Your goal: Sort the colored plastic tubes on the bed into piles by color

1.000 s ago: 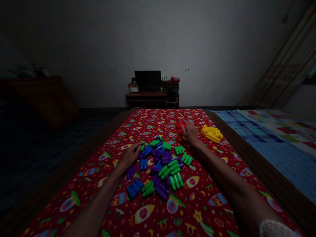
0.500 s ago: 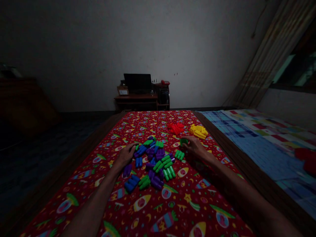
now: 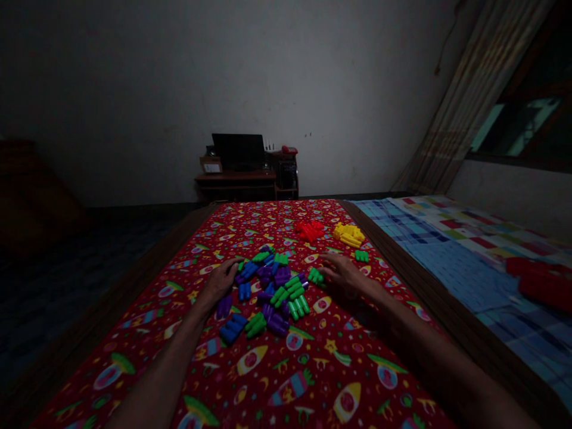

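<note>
A loose pile of purple, blue and green plastic toy blocks (image 3: pixel 281 276) lies on a red cloth with a rocket pattern. At the pile's left edge, my left hand (image 3: pixel 222 279) has its thumb and fingertips closed around a small green block (image 3: pixel 240 266), which is partly hidden. On the right side, my right hand (image 3: pixel 343 274) grips another green block (image 3: pixel 316 277) low over the cloth, thumb and fingers at its right end. Farther right, beyond that hand, a single green block (image 3: pixel 361 256) rests on the cloth.
Beyond my right hand lie a heap of red blocks (image 3: pixel 310 230) and a heap of yellow blocks (image 3: pixel 349 234). A bed with a blue plaid cover (image 3: pixel 415 238) adjoins on the right. At the wall stands a desk (image 3: pixel 236 179) with a dark monitor (image 3: pixel 239 150).
My right hand has let go of the green block it held, which now lies farther right, and has come down onto another green block. My left hand stays by the pile. The view has turned slightly right.
</note>
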